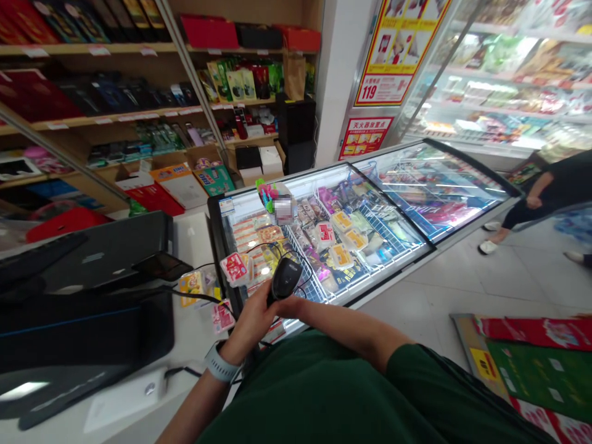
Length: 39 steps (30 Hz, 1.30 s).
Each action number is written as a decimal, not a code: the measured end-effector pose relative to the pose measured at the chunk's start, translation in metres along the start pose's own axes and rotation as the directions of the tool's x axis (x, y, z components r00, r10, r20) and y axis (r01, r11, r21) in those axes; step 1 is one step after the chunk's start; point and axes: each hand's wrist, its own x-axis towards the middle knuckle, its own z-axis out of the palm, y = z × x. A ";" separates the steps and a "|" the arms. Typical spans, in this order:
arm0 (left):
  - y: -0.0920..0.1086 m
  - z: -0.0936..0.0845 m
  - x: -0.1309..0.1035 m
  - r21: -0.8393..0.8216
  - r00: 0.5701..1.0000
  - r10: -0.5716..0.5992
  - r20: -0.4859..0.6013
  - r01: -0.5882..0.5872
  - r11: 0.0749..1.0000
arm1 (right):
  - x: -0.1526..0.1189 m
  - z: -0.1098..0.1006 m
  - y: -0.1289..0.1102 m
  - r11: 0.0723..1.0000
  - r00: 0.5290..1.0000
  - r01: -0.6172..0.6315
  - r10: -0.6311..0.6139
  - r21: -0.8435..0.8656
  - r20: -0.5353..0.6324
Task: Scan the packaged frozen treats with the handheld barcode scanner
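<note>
Both my hands meet at the handle of a black handheld barcode scanner [285, 277], whose head points away from me over the freezer glass. My left hand [255, 314], with a pale watch strap at the wrist, is closed around the handle. Against it lies my right hand [290, 307], also closed on the handle, its fingers partly hidden. Just left of the scanner a red-and-white pack [237, 269] sits on the freezer's edge. Farther along the glass are several yellow-labelled packs [341, 256] and a red-labelled pack [325, 234].
A chest freezer [388, 271] with a sliding glass top stretches to the right. On the left counter stand a dark HP machine [97, 253], a yellow pack [190, 287] and a pink pack [222, 317]. Another person [536, 197] stands at far right. Shelves line the back.
</note>
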 end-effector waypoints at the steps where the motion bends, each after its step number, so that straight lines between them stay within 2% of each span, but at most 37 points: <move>1: 0.000 0.001 0.001 -0.002 1.000 0.003 0.000 -0.003 1.000 | -0.001 -0.003 0.006 0.998 1.000 0.007 -0.006 -0.065 0.016; 3: 0.002 0.002 0.003 -0.003 1.000 0.006 0.002 -0.006 1.000 | -0.011 -0.013 0.018 0.958 0.998 0.051 -0.039 -0.284 0.048; 5: 0.005 0.002 0.004 0.001 1.000 -0.001 0.001 0.001 1.000 | -0.026 -0.027 0.028 0.855 0.995 0.097 -0.096 -0.509 0.028; 7: 0.006 0.002 0.006 0.002 1.000 -0.019 -0.015 0.019 1.000 | -0.040 -0.042 0.034 0.774 0.986 0.058 -0.142 -0.631 -0.084; 9: 0.005 0.002 0.007 -0.002 0.999 -0.042 -0.035 0.042 0.999 | -0.051 -0.057 0.038 0.765 0.957 -0.078 -0.122 -0.639 -0.263; 12: 0.001 0.003 0.010 0.011 0.996 -0.065 -0.059 0.066 0.998 | -0.058 -0.073 0.046 0.813 0.874 -0.292 0.013 -0.503 -0.485; 14: -0.003 0.004 0.012 0.032 0.995 -0.075 -0.066 0.077 0.996 | -0.060 -0.080 0.052 0.853 0.813 -0.383 0.129 -0.355 -0.568; 17: -0.006 0.006 0.014 0.049 0.995 -0.084 -0.059 0.087 0.995 | -0.063 -0.088 0.063 0.880 0.729 -0.453 0.276 -0.139 -0.627; 20: -0.005 0.009 0.014 0.050 0.996 -0.069 -0.051 0.072 0.996 | -0.067 -0.096 0.067 0.897 0.679 -0.440 0.357 0.033 -0.642; 24: -0.001 0.014 0.012 0.037 0.999 -0.048 -0.025 0.049 0.998 | -0.069 -0.107 0.061 0.907 0.662 -0.320 0.420 0.273 -0.621; 27: 0.001 0.017 0.012 0.030 0.999 -0.032 -0.003 0.032 0.999 | -0.069 -0.115 0.051 0.906 0.660 -0.217 0.410 0.363 -0.630; 32: 0.004 0.021 0.013 0.020 0.999 -0.022 0.025 0.022 1.000 | -0.070 -0.127 0.040 0.923 0.638 -0.102 0.347 0.371 -0.687; 35: 0.005 0.023 0.014 0.014 0.999 -0.011 0.031 0.011 1.000 | -0.072 -0.131 0.035 0.932 0.643 -0.046 0.303 0.360 -0.703; 39: 0.006 0.025 0.016 0.016 0.999 0.015 0.053 -0.016 1.000 | -0.072 -0.131 0.030 0.946 0.637 -0.017 0.260 0.324 -0.725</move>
